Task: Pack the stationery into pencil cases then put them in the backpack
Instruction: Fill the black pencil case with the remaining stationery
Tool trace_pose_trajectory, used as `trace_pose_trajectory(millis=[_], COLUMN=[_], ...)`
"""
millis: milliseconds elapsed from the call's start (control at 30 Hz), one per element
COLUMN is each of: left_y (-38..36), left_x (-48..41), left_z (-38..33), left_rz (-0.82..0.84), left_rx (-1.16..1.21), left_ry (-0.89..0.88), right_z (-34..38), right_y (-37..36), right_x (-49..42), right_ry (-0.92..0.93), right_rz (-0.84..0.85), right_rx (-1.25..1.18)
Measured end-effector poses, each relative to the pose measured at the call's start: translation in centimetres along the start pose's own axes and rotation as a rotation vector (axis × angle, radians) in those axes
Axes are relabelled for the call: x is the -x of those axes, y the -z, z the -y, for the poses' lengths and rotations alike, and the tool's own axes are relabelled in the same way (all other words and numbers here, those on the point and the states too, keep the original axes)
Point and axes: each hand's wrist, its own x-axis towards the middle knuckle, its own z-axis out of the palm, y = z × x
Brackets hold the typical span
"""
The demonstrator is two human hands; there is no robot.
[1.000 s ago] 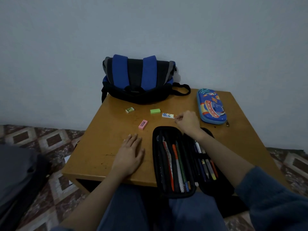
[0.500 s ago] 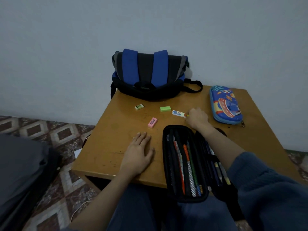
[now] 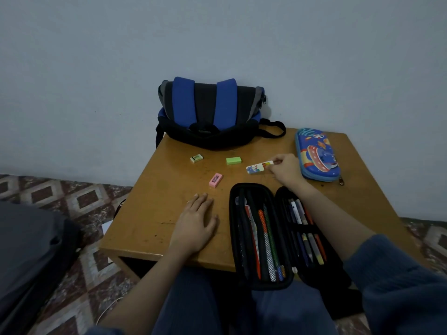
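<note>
Pens already sit in open black case [image 3: 261, 238], lower centre. R hand [image 3: 285, 169] pinches printed eraser [image 3: 257, 167], mid-frame. L hand [image 3: 196, 223] lies flat, holding nothing. Left to do: other erasers [image 3: 233, 161], zipping, loading backpack [image 3: 210, 112], top centre.

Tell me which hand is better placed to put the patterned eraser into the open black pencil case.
Right, likely. The right hand pinches the patterned eraser by one end, just beyond the black pencil case; the left hand lies flat on the table, holding nothing.
</note>
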Motion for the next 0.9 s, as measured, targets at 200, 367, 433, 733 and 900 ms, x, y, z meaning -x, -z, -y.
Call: trace_pose_trajectory(millis=[200, 367, 433, 733, 900], left_y=[0.3, 1.4, 2.0, 0.7, 0.8], left_x=[1.1, 1.1, 0.7, 1.2, 1.2], left_z=[-0.4, -2.0, -3.7, -7.9, -7.2], left_rz=[-0.142, -0.079, -0.05, 0.045, 0.003], left_rx=[0.017, -0.004, 0.074, 0.245, 0.274], left_ry=[-0.102, -0.023, 0.052, 0.185, 0.196], right_z=[1.5, 2.0, 2.0, 2.2, 2.3], right_y=[2.7, 4.1, 4.4, 4.4, 4.0], right_x=[2.6, 5.0, 5.8, 7.6, 8.4], right_ry=[-0.037, -0.016, 0.006, 0.063, 0.073], right_rz=[0.097, 0.142, 0.184, 0.272, 0.332], right_rx=[-0.348, -0.375, -0.363, -0.24, -0.207])
